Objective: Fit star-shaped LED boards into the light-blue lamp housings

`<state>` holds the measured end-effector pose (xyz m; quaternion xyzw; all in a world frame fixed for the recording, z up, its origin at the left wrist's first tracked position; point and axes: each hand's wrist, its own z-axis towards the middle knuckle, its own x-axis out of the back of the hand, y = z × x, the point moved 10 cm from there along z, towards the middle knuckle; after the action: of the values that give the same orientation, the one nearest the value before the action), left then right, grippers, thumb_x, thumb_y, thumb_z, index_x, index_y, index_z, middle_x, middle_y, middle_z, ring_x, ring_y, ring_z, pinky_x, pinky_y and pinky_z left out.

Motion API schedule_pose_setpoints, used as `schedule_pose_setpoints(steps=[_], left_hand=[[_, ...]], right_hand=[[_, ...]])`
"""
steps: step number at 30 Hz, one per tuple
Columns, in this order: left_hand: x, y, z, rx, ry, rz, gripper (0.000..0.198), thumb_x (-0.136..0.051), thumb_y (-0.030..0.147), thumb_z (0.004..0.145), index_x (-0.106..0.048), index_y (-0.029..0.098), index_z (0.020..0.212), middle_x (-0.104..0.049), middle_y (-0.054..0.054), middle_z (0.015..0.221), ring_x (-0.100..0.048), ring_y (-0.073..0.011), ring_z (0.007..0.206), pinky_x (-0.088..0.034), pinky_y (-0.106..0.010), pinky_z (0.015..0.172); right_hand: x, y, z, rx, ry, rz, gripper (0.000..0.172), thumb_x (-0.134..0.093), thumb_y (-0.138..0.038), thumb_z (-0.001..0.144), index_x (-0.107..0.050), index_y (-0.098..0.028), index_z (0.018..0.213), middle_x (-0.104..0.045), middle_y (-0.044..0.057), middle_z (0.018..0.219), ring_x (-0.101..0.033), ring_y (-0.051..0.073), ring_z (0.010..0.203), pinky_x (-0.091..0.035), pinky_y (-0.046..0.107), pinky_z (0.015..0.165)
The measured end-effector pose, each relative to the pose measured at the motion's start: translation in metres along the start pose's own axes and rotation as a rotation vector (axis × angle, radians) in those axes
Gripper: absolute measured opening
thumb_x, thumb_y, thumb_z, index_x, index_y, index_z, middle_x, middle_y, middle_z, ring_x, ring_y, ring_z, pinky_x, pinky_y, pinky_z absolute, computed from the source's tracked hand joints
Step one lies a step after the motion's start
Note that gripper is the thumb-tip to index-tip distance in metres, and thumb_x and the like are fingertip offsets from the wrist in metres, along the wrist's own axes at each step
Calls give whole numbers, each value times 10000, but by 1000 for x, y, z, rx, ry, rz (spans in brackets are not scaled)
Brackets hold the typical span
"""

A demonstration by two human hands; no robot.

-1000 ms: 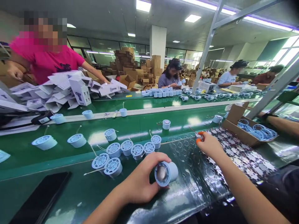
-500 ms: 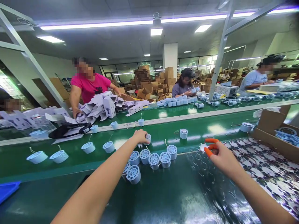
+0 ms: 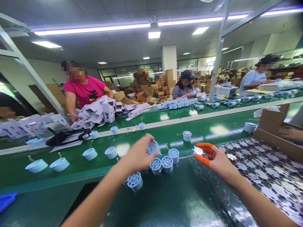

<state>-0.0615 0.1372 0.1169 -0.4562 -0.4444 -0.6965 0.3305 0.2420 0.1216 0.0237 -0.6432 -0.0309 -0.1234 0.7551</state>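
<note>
My left hand holds a pale blue plastic cup-shaped housing, blurred by motion, above the green conveyor belt. My right hand, with orange finger cots on two fingers, pinches a small silver disc with thin wire near it. Just below and between my hands stands a group of similar ribbed housings, several of them, with one more close to my left wrist. Others stand in a loose row further left.
A cardboard box with blue parts sits at right, a co-worker's hand inside it. A patterned sheet covers the belt's right side. Beyond, a person in a pink shirt handles folded white cartons; stacked boxes fill the back.
My left hand has picked up a housing from the far side of the group and drawn it toward me. My right hand has turned slightly, showing the silver disc between its fingers.
</note>
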Motion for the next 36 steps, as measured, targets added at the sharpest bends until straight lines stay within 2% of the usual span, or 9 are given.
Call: schedule_pose_setpoints(steps=[3, 5, 9, 13, 16, 20, 27, 33, 36], left_hand=[[-55, 84, -49, -279, -169, -269, 183, -661, 181, 773, -593, 214, 940, -632, -68, 1111, -598, -223, 991, -485, -316, 855], [-95, 101, -61, -284, -223, -390, 179, -704, 139, 730, -614, 200, 871, -621, -81, 1144, -599, -227, 1012, -487, -317, 872], [-148, 83, -53, -153, -189, -595, 229, -820, 195, 683, -646, 195, 831, -603, -88, 1195, -598, -250, 1069, -488, -369, 936], [-152, 63, -47, -58, -14, -761, 163, -744, 89, 716, -653, 200, 793, -598, -80, 1202, -602, -222, 1072, -496, -365, 939], [-157, 48, -46, 56, 81, -795, 143, -668, 59, 758, -616, 191, 743, -662, -67, 975, -635, -203, 928, -515, -340, 831], [-189, 27, -43, 301, -38, -819, 121, -546, 80, 848, -564, 186, 794, -624, -12, 671, -626, -172, 626, -481, -285, 589], [-147, 56, -46, -48, 37, -240, 142, -539, 78, 852, -634, 176, 811, -688, -96, 921, -643, -254, 893, -524, -390, 789], [-105, 93, -71, -374, 345, -192, 456, -459, 119, 969, -498, 169, 1421, -578, -156, 1404, -571, -276, 1265, -515, -448, 1032], [-94, 93, -74, -455, 454, -258, 412, -467, 111, 982, -533, 167, 1385, -704, -125, 1174, -675, -226, 1060, -582, -387, 890]], right_hand=[[-16, 1, -8, 2, -52, -21, 516, -724, -369, 734, -602, -193, 1204, -721, 79, 974, -536, 115, 537, -463, 270, 495], [-26, -1, -14, 19, -89, -36, 518, -698, -373, 742, -575, -199, 1215, -723, 78, 939, -585, 147, 569, -477, 279, 500], [-48, 1, -28, 63, -163, -83, 464, -682, -362, 719, -582, -220, 1149, -714, 71, 921, -679, 213, 715, -556, 337, 636], [-71, 20, -38, 67, -251, -221, 440, -671, -313, 698, -578, -227, 1119, -695, 22, 828, -620, 182, 601, -493, 311, 554], [-78, 30, -42, 78, -258, -339, 426, -659, -291, 706, -578, -222, 1119, -675, 0, 768, -539, 156, 524, -411, 291, 504], [-80, 24, -47, 91, -267, -408, 393, -631, -250, 747, -564, -214, 1133, -675, 7, 780, -538, 152, 545, -386, 283, 521], [-60, -1, -42, 52, -240, -430, 345, -654, -238, 762, -611, -185, 1101, -580, -15, 725, -474, 131, 557, -365, 264, 515], [-52, -37, -48, 247, -321, -418, 325, -720, -233, 778, -701, -226, 1103, -610, 14, 857, -523, 138, 679, -460, 277, 608], [-66, -51, -59, 285, -481, -336, 258, -715, -236, 818, -718, -251, 1076, -672, 21, 911, -567, 142, 732, -503, 281, 651]])
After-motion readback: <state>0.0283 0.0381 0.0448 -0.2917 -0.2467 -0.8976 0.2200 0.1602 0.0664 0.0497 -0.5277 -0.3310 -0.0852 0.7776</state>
